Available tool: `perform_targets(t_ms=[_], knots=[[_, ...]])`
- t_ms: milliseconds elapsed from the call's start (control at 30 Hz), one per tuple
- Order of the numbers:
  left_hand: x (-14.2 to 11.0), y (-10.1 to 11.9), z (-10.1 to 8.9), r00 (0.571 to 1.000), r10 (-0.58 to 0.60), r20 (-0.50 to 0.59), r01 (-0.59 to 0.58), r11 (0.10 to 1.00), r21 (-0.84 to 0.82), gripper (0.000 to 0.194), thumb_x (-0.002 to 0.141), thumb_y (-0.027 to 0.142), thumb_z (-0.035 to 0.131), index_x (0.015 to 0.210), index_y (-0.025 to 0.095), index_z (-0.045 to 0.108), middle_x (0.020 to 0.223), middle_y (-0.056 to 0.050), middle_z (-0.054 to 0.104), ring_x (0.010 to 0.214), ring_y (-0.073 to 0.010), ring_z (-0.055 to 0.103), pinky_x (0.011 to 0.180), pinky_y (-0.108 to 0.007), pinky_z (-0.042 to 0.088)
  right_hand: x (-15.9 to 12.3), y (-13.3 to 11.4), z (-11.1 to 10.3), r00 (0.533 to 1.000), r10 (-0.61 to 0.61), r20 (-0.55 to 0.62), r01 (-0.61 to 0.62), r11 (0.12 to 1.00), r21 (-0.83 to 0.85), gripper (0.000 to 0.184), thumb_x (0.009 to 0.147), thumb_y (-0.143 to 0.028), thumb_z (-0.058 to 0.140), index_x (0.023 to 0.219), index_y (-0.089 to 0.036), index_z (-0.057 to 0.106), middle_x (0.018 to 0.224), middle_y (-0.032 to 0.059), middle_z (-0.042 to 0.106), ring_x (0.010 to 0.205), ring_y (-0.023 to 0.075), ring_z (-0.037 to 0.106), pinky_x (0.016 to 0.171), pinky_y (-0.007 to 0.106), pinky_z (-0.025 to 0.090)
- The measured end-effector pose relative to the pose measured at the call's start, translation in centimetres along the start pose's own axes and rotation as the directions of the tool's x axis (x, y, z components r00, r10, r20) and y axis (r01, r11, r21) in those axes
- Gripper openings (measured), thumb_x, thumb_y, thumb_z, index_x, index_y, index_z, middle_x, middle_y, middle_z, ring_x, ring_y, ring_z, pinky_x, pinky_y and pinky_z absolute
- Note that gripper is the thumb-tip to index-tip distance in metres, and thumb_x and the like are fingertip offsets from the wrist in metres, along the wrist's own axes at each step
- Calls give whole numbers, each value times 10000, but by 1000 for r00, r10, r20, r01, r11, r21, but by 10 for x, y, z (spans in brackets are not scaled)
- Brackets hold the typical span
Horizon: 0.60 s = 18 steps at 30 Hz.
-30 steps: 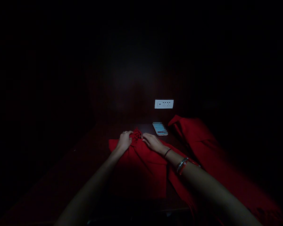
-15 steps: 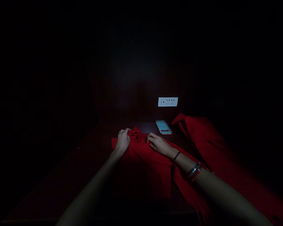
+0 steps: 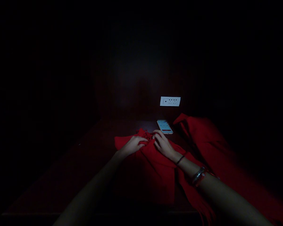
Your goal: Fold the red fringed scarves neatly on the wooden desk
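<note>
A red cloth (image 3: 153,169) lies folded on a dark table (image 3: 80,166) in a very dim room. My left hand (image 3: 133,145) and my right hand (image 3: 163,144) meet at the cloth's far bunched edge, fingers curled into the fabric. My right wrist wears a thin black band and a bracelet (image 3: 199,176). The cloth runs on to the right, under my right forearm.
A phone (image 3: 164,126) with a lit screen lies just beyond my right hand. A white wall socket plate (image 3: 170,101) sits on the dark wall behind. A second heap of red cloth (image 3: 202,135) lies at the right. Everything else is in darkness.
My hands have drawn together at the cloth's far edge; the left moved right and the right moved up toward the phone. The bunched tip between them has flattened.
</note>
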<state>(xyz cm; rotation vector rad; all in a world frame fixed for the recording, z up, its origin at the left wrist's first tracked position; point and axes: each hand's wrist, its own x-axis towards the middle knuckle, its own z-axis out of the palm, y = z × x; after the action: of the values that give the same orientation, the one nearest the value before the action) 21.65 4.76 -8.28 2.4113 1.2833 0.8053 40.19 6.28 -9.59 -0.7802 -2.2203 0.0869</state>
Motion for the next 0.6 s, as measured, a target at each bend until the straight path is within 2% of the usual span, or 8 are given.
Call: perform_targets(t_ms=[67,133,200,267,333,400,500,600], knots=[[9,2,6,1000,-20,14,22,988,-155,241,703,98,458,915,180,539,914,-6,598,851,-113,544,795,-220,395,10,0,-1,1000,-15,-8,15,1000,-4,149,768,-99,322,825,-181,432,1087,94,392,1025,155,392,882,309,332],[17,2,12,990,-126,-63,105,958,-268,290,682,69,462,956,158,493,917,-26,585,837,-110,548,758,-222,413,19,1,-3,1000,-23,-15,23,1000,-4,157,763,-87,319,813,-181,435,1078,89,390,1028,152,389,882,305,331],[21,0,16,948,-261,-182,214,946,-244,361,648,77,509,999,148,462,971,-57,558,900,-138,526,784,-256,403,24,3,-4,1000,-28,-11,28,1000,-12,161,756,-81,326,812,-180,440,1080,87,385,1024,153,389,879,307,331],[21,-1,17,892,-367,-265,349,930,-114,451,597,129,585,1030,144,461,1027,-91,529,979,-197,485,827,-308,374,25,5,-3,999,-36,9,36,999,-23,167,747,-77,336,819,-179,446,1083,87,381,1017,155,391,872,310,334],[19,0,13,884,-421,-204,425,905,-29,453,567,164,614,1005,146,498,1012,-92,538,985,-230,480,832,-322,365,23,6,-1,998,-52,29,53,998,-24,176,739,-70,344,827,-179,451,1072,85,389,1004,157,396,863,311,339],[19,0,7,914,-403,-57,399,915,-67,315,590,153,576,904,147,554,905,-56,583,910,-210,520,803,-297,383,21,7,0,998,-64,15,64,998,-7,176,735,-67,348,818,-178,456,1046,84,403,989,157,401,854,311,343],[23,0,-1,952,-306,-4,289,901,-323,215,601,97,520,807,139,564,799,-12,596,805,-156,546,752,-259,409,23,7,-1,997,-52,-60,54,998,35,165,731,-63,352,788,-173,459,988,80,427,954,156,412,840,306,346],[30,1,3,943,-330,48,290,737,-611,304,590,85,527,888,144,513,785,0,590,728,-120,551,693,-245,434,29,5,-6,996,-38,-87,43,998,56,163,710,-49,369,764,-168,467,931,71,453,916,156,423,822,303,349]])
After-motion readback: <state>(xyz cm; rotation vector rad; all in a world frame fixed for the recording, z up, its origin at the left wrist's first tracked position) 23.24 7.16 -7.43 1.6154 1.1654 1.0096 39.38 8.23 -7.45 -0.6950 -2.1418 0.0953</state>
